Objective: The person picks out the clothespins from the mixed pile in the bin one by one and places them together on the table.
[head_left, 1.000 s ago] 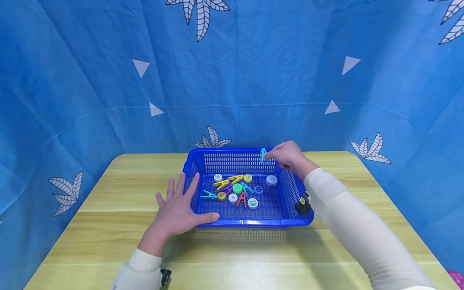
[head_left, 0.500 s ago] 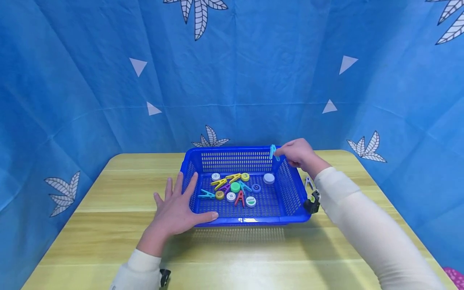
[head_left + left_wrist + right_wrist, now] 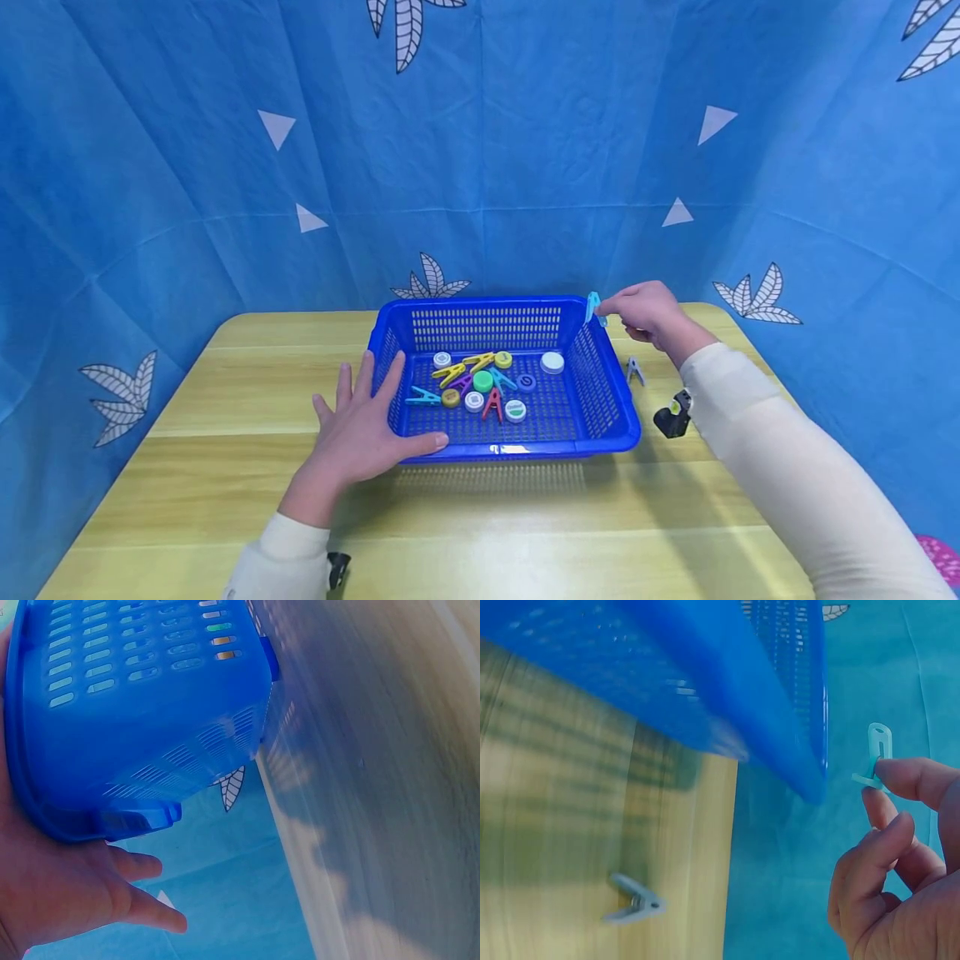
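Observation:
My right hand point(image 3: 651, 312) pinches a light blue clothespin point(image 3: 592, 307) between thumb and fingertip, just above the back right corner of the blue basket point(image 3: 457, 453). In the right wrist view the clothespin point(image 3: 880, 742) stands upright from the fingertips, beside the blurred basket rim point(image 3: 727, 697). With fingers spread, my left hand point(image 3: 360, 435) lies against the basket's front left corner, its thumb along the front rim. The left wrist view shows that palm point(image 3: 60, 892) against the rim. Inside the basket lie a red clothespin point(image 3: 492, 406), yellow clothespins point(image 3: 450, 374) and several bottle caps point(image 3: 515, 410).
A grey clothespin point(image 3: 634, 371) lies on the wooden table point(image 3: 225, 467) just right of the basket. Blue cloth point(image 3: 480, 167) hangs behind the table and along both sides. Each wrist wears a black camera, one of them the right wrist camera point(image 3: 672, 415).
My right hand has carried the light blue clothespin rightward from inside the back wall to the back right corner. The grey clothespin has come into view. My left hand keeps its place on the basket.

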`<act>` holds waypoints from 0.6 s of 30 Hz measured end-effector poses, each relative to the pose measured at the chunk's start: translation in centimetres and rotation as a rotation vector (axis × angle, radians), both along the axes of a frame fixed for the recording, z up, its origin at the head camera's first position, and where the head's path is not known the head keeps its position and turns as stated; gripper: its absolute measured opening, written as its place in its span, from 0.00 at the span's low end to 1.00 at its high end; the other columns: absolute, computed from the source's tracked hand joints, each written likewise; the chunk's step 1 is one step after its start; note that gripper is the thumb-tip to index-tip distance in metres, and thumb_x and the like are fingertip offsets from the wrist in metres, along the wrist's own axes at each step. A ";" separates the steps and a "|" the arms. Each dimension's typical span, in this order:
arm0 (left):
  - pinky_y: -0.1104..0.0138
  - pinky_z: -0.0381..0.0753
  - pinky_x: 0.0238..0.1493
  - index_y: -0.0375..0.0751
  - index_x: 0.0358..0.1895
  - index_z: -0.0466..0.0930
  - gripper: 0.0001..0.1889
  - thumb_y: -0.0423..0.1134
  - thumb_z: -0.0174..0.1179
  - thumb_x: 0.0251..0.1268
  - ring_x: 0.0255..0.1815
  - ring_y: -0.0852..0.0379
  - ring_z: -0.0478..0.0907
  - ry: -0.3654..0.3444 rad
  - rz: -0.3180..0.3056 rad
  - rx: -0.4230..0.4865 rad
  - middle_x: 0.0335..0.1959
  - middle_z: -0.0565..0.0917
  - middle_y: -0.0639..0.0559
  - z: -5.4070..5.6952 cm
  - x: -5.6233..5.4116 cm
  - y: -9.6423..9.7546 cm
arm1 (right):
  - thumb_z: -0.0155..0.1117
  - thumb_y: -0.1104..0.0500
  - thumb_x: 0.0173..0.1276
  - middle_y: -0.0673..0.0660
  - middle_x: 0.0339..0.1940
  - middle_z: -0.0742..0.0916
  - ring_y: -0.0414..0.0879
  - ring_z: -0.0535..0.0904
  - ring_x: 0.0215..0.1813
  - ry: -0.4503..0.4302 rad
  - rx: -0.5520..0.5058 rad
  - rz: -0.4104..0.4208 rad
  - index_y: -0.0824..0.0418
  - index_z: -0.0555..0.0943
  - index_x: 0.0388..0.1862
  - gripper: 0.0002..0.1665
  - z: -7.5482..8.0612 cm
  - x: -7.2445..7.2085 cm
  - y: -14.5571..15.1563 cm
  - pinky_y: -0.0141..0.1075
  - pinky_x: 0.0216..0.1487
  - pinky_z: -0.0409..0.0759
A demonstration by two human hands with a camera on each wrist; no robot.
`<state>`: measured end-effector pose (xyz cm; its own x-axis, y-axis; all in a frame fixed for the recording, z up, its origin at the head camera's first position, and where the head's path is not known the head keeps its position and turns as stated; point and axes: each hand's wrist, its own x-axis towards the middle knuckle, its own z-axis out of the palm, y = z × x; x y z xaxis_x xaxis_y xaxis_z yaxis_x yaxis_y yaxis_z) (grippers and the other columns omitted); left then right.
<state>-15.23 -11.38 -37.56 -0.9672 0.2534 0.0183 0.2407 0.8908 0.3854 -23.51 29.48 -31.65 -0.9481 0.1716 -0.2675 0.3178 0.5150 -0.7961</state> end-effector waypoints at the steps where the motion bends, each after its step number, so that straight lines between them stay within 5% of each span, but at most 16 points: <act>1: 0.23 0.26 0.58 0.54 0.82 0.40 0.68 0.85 0.57 0.39 0.76 0.26 0.26 0.001 0.001 0.000 0.81 0.37 0.35 0.0 0.0 0.0 | 0.69 0.54 0.65 0.45 0.12 0.71 0.39 0.68 0.15 0.000 -0.001 0.001 0.68 0.83 0.48 0.20 0.0 0.2 0.2 0.33 0.18 0.70; 6: 0.23 0.26 0.58 0.54 0.82 0.40 0.69 0.87 0.55 0.37 0.76 0.27 0.25 -0.007 0.005 -0.006 0.81 0.37 0.35 0.0 0.0 0.1 | 0.69 0.53 0.66 0.45 0.12 0.70 0.40 0.67 0.15 -0.002 -0.006 -0.003 0.68 0.82 0.44 0.18 -0.2 0.8 1.7 0.33 0.18 0.69; 10: 0.23 0.26 0.58 0.54 0.82 0.40 0.70 0.89 0.53 0.35 0.76 0.27 0.25 -0.005 0.000 -0.007 0.81 0.36 0.35 0.0 0.0 0.1 | 0.69 0.54 0.66 0.45 0.11 0.70 0.40 0.67 0.14 0.000 -0.013 -0.017 0.62 0.83 0.31 0.12 -0.5 1.4 2.9 0.33 0.17 0.67; 14: 0.23 0.26 0.58 0.54 0.82 0.40 0.70 0.89 0.52 0.35 0.76 0.27 0.25 -0.001 -0.004 -0.003 0.81 0.36 0.35 0.0 0.0 0.1 | 0.68 0.54 0.65 0.45 0.11 0.69 0.40 0.67 0.15 -0.014 -0.022 -0.024 0.52 0.74 0.15 0.20 -0.8 1.7 4.0 0.33 0.18 0.68; 18: 0.23 0.25 0.58 0.54 0.82 0.40 0.70 0.88 0.53 0.36 0.76 0.26 0.25 -0.001 0.000 -0.005 0.81 0.37 0.35 0.0 0.0 0.1 | 0.69 0.54 0.65 0.45 0.11 0.68 0.40 0.67 0.15 -0.039 -0.020 -0.040 0.55 0.77 0.20 0.15 -1.1 2.1 4.9 0.33 0.19 0.69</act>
<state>-15.19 -11.28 -37.53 -0.9673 0.2533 0.0158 0.2400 0.8928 0.3812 -21.45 34.41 -32.76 -0.9295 0.2036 -0.3074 0.3685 0.4857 -0.7927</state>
